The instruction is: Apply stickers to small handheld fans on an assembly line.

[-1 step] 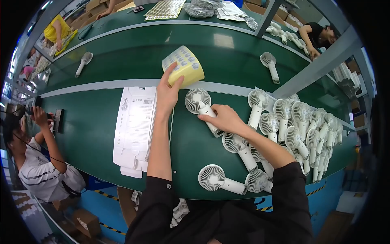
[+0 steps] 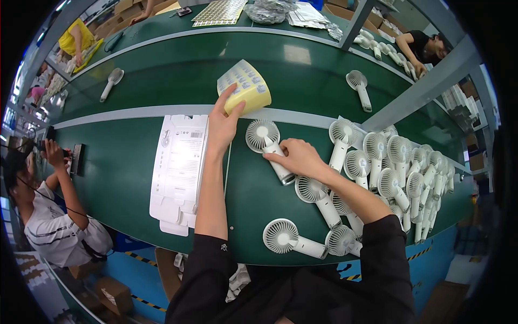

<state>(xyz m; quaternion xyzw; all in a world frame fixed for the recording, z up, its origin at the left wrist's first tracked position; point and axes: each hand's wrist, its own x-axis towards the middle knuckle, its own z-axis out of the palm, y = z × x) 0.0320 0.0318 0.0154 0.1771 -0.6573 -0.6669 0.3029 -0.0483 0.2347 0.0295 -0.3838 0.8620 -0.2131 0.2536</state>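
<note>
My left hand (image 2: 222,127) grips a yellow roll of stickers (image 2: 253,94) with rows of small bluish labels, held over the metal rail. My right hand (image 2: 298,157) is closed around the handle of a white handheld fan (image 2: 263,134); its round grille points away from me, to the upper left. Below that hand, another handheld fan (image 2: 311,189) lies close by. Nearer to me a further fan (image 2: 283,236) rests on its side. Flattened white cardboard boxes (image 2: 178,167) lie left of my left forearm.
A dense group of white fans (image 2: 399,148) covers the table's right side. Single fans (image 2: 358,86) lie on the green belt (image 2: 178,65) beyond the rail. A grey post (image 2: 418,83) slants up at the right. One co-worker (image 2: 65,216) sits at the left; others work across the belt.
The fan in my right hand has shifted very slightly downward. The sticker roll has barely moved.
</note>
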